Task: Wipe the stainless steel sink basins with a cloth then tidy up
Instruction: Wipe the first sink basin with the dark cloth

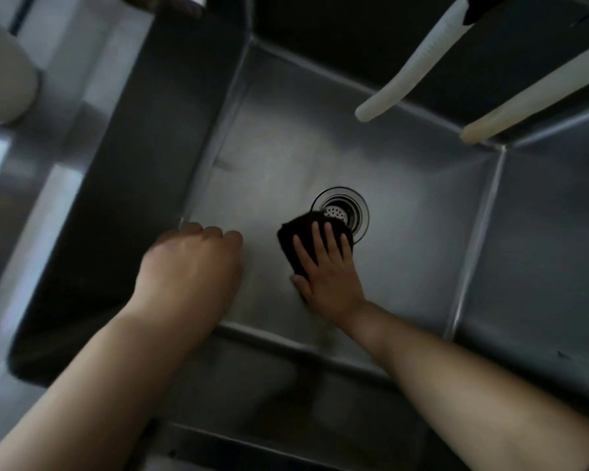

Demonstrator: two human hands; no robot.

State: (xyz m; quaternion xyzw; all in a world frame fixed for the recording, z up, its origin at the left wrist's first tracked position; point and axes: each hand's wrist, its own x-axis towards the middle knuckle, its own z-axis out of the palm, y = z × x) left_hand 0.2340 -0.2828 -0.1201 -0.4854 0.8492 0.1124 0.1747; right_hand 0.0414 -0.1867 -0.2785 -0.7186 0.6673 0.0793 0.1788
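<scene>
I look down into a deep stainless steel sink basin. My right hand lies flat on a dark cloth, pressing it against the basin floor. The cloth's far edge overlaps the round drain strainer. My left hand hovers over the basin's left side with its fingers curled under and nothing visible in it.
Two pale hoses hang over the basin's far right corner. The basin's dark left wall rises to a steel rim. A white rounded object stands on the counter at the upper left.
</scene>
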